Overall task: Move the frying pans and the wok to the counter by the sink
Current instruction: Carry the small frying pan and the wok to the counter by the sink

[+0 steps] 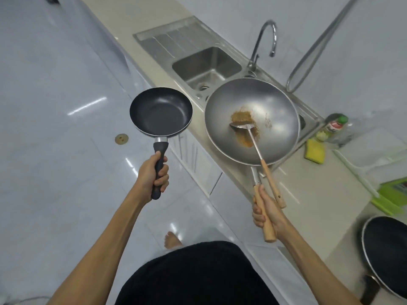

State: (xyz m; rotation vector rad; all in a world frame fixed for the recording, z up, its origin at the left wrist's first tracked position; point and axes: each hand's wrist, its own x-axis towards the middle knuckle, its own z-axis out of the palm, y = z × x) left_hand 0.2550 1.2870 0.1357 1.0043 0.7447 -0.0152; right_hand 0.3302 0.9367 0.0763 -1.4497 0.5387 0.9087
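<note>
My left hand [154, 175] grips the black handle of a small dark frying pan [160, 112], held level over the floor just left of the counter edge. My right hand [265, 213] is closed around the wooden handle of a large grey wok [271, 108], which hangs over the counter and the near end of the sink. A metal spatula [253, 137] with a wooden handle lies in the wok beside brown food residue. A second, larger dark frying pan [387, 254] rests on the counter at the lower right, partly cut off by the frame.
The steel sink [189, 62] with a drainboard and a curved tap [264, 40] lies ahead. A yellow sponge [315, 151], a green-capped bottle [335, 125] and a green board [389, 197] sit on the beige counter [308, 194] to the right. A wire skimmer [308, 62] hangs on the wall.
</note>
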